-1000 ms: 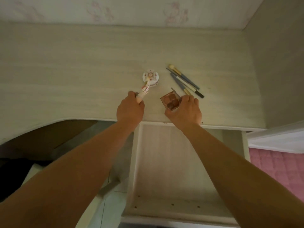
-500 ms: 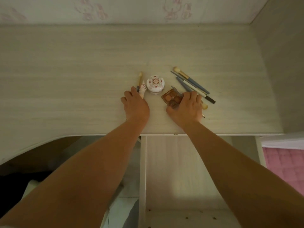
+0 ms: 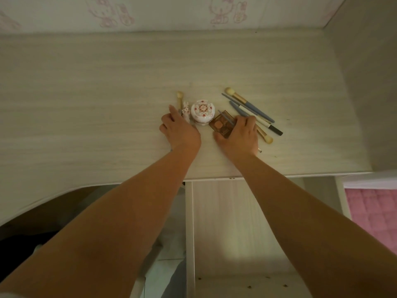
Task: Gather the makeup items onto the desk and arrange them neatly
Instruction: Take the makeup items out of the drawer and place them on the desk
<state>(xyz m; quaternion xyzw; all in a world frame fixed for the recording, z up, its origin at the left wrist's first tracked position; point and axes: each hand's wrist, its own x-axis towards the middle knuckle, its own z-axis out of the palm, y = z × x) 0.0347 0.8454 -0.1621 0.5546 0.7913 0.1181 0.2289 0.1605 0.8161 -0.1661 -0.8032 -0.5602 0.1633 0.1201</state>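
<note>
My left hand (image 3: 179, 130) lies on the desk (image 3: 86, 108) with its fingers straight, touching a small white and pink tube (image 3: 186, 114) that lies beside a slim beige-tipped brush (image 3: 179, 97). A round white compact with red flowers (image 3: 203, 111) sits just right of the tube. My right hand (image 3: 238, 135) pinches a brown eyeshadow palette (image 3: 221, 125) between thumb and fingers, flat on the desk against the compact. Several blue-handled brushes (image 3: 250, 106) and a black-tipped pencil (image 3: 276, 130) lie fanned out to the right, and another brush (image 3: 267, 138) pokes out from under my right hand.
An open drawer (image 3: 236, 222) sticks out below the desk's front edge, under my right forearm. A side panel (image 3: 369, 82) closes off the desk on the right, and a pink quilt (image 3: 371, 211) lies at the lower right. Patterned wallpaper (image 3: 171, 14) runs behind the desk.
My left hand has let go of the white and pink tube, which now lies left of the compact. My right hand has carried the palette further onto the desk, next to the compact.
</note>
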